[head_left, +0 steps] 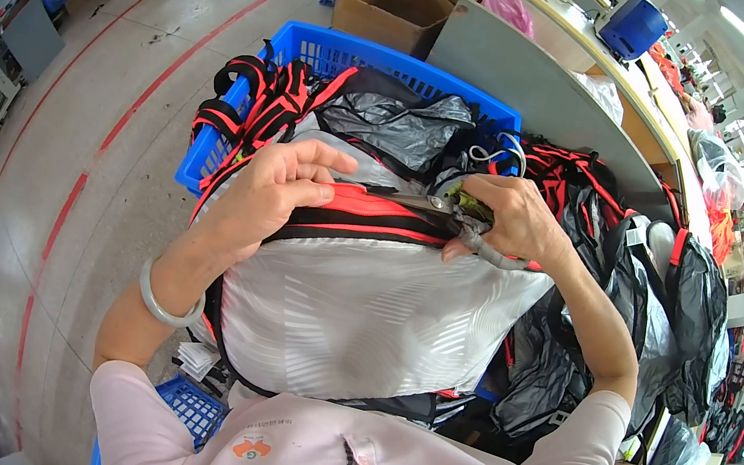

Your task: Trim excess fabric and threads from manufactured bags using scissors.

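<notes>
Across my lap lies a partly sewn bag with a pale grey striped panel and red and black edging. My left hand is closed on the red edge strip, thumb and index finger pinching it. My right hand grips a pair of scissors, whose handles are wrapped in grey and yellow-green material. Their blades point left along the edging, towards my left fingertips. Whether the blades have fabric between them I cannot tell.
Ahead stands a blue plastic crate heaped with black, silver and red bag pieces. More bags are piled on the right beside a long workbench. A cardboard box stands behind the crate. Red lines mark the floor at left.
</notes>
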Motion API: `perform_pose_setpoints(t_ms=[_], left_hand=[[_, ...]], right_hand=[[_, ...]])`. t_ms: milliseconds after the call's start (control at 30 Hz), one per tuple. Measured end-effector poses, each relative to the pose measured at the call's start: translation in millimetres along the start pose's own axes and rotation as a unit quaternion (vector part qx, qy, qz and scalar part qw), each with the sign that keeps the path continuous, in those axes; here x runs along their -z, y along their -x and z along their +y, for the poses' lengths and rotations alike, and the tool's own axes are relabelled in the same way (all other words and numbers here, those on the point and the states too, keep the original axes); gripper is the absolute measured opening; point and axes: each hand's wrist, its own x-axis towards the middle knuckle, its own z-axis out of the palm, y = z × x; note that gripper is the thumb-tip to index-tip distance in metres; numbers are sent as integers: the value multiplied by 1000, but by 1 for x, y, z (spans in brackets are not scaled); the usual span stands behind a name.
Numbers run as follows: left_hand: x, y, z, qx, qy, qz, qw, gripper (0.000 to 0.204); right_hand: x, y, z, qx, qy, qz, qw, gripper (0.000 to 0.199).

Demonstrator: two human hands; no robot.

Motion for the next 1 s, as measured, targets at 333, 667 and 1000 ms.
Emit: perform_pose_setpoints(t_ms=[333, 667, 1000], left_hand=[[2, 1, 1, 23, -1, 4, 1000, 35], [-3, -1, 5, 14, 22, 5, 1000, 41], [17, -23, -16, -231, -424, -64, 873, 47]], right_hand=[[-2, -10, -3, 11, -3, -5, 1000, 64], [-7, -12, -6, 40, -10, 46, 998, 62], [-1, 51, 33, -198, -158, 249, 935, 38]])
